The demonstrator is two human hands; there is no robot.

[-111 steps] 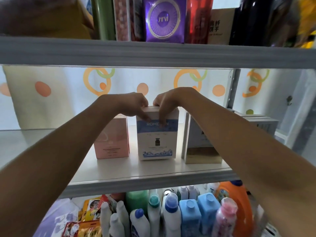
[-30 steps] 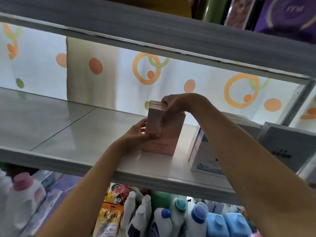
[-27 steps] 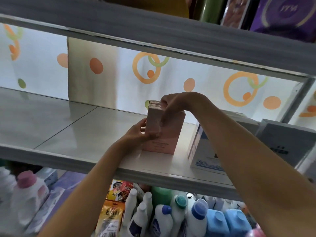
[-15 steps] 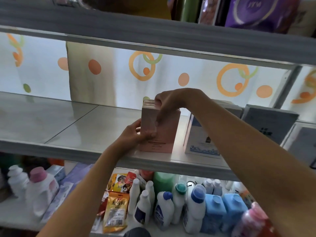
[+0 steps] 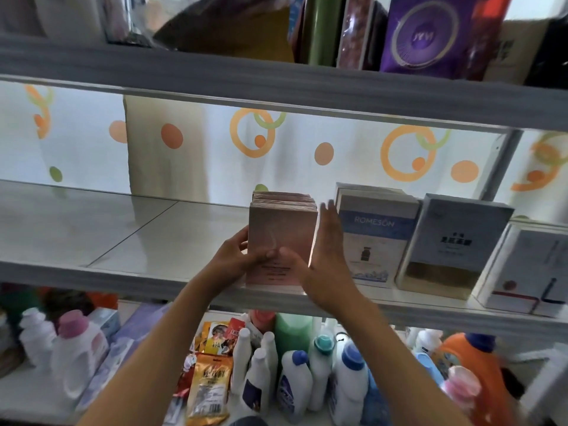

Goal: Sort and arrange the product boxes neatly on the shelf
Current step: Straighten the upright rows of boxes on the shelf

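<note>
Pink box [image 5: 281,241] upright at front edge of middle shelf [image 5: 123,241], just left of Romeson box [image 5: 373,241]. Left hand [image 5: 235,259] grips box's left side, fingers curled round edge, thumb on front face. Right hand [image 5: 325,259] flat against box's right side, fingers straight and pressed together, thumb on front. Grey box [image 5: 451,241] and white box [image 5: 534,269] stand further right. Bottles [image 5: 307,379] below.
</note>
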